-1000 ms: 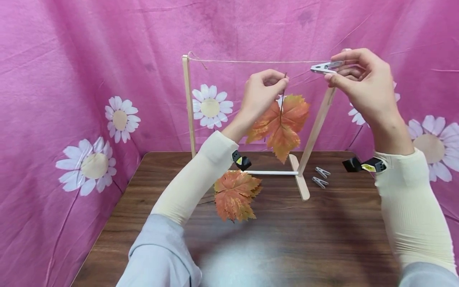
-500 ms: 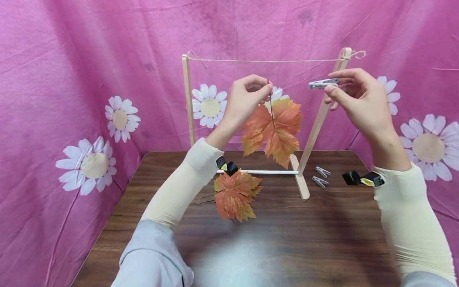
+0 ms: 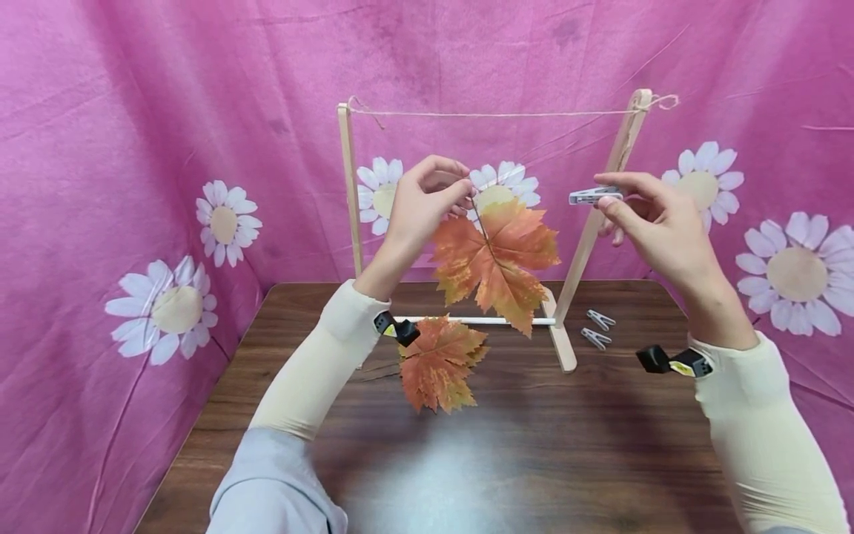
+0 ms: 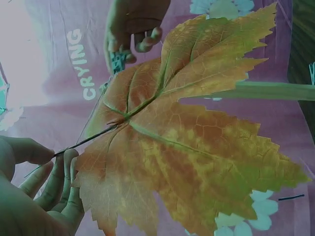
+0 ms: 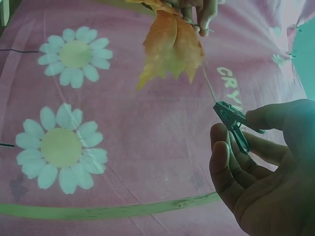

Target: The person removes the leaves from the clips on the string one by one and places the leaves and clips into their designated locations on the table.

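Note:
My left hand (image 3: 427, 204) pinches the thin dark stem of an orange and yellow artificial maple leaf (image 3: 497, 259), which hangs tilted below the fingers. In the left wrist view the leaf (image 4: 162, 118) spreads wide, its stem between thumb and fingers. To the right, my right hand (image 3: 657, 219) holds a grey clothespin (image 3: 590, 196) between thumb and fingers, its nose pointing left. The right wrist view shows this clothespin (image 5: 230, 118) close up. Both hands are below a string (image 3: 494, 115) tied between two wooden posts. Leaf and clothespin are apart.
Another orange leaf (image 3: 440, 363) lies on the brown wooden table (image 3: 600, 445). Two more clothespins (image 3: 598, 330) lie beside the foot of the right post (image 3: 587, 245). A white rod (image 3: 507, 321) joins the stand's base. Pink cloth with daisies hangs behind.
Both hands have come down from the string. The left hand has also moved left with its leaf, while the right hand has lowered the clothespin. The string's right knot is now visible.

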`<state>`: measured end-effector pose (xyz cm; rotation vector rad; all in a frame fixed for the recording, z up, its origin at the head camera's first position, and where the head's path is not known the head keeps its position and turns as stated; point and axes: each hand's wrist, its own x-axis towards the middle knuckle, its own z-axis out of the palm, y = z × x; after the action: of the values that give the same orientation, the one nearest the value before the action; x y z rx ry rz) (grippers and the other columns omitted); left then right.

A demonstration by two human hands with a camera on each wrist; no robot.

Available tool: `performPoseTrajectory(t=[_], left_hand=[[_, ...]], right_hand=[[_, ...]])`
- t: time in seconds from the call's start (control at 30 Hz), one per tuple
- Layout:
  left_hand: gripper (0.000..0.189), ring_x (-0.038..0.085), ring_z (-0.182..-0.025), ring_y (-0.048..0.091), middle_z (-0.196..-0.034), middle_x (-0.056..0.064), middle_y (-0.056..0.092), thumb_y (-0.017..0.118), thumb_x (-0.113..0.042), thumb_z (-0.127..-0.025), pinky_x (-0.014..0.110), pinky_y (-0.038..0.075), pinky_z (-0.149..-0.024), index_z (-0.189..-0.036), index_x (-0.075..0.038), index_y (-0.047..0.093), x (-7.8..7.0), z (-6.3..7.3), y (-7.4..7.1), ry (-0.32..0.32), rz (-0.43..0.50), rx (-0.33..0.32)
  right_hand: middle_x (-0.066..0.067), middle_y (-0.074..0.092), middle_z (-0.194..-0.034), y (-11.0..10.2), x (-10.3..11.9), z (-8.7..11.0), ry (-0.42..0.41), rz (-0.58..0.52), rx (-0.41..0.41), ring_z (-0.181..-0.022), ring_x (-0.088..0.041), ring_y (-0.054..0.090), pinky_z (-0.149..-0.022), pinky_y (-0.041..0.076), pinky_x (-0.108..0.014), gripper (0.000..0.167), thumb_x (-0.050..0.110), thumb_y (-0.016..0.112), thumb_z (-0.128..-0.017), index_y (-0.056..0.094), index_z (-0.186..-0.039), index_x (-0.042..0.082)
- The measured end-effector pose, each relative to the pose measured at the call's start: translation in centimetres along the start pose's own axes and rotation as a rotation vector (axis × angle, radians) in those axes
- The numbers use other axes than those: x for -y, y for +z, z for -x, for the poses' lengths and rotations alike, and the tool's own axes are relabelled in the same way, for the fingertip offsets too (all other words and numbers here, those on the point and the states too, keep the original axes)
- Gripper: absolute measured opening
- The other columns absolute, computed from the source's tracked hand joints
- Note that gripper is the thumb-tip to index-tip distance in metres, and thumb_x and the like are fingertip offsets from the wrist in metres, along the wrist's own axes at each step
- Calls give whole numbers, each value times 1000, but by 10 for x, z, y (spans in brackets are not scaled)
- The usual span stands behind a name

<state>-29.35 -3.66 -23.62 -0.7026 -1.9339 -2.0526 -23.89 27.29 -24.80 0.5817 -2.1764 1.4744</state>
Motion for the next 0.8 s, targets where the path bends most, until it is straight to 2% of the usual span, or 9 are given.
performPoseTrajectory(t=[0.13,0.3,0.57,0.7,0.8], left_hand=[[7,16,-69,72,-84,9,76,69,5,-96,30,63,-68,-102,-1,69,7,5,-9,-18,46,-14],[11,17,-70,72,-84,13,75,69,6,-96,32,64,-70,-93,-4,69,12,13,-20,1,71,-28],[17,15,-69,73,-82,6,74,66,10,-96,30,65,-69,-90,-6,67,21,27,-36,0,137,-55],[16,14,-69,74,-81,4,76,64,11,-96,30,66,-70,-91,-4,67,28,35,-43,-18,168,-75],[14,14,-69,75,-80,5,76,65,10,-97,33,67,-72,-92,-3,67,34,41,-48,-33,163,-94]], right_hand=[[7,72,-81,1,-5,8,45,85,1,-62,-7,64,-59,51,-17,29,7,68,-104,72,-131,15],[11,72,-79,0,-12,14,85,153,4,-61,-6,63,-59,51,-16,26,11,70,-103,71,-128,15],[9,71,-78,-2,-22,27,103,147,15,-61,-6,62,-57,51,-17,28,9,67,-104,69,-132,13],[13,71,-78,-3,-29,32,130,156,8,-61,-5,63,-58,53,-16,30,9,65,-104,69,-134,11],[17,72,-79,-3,-35,36,157,169,-2,-61,-5,64,-58,54,-16,27,9,67,-104,70,-130,13]])
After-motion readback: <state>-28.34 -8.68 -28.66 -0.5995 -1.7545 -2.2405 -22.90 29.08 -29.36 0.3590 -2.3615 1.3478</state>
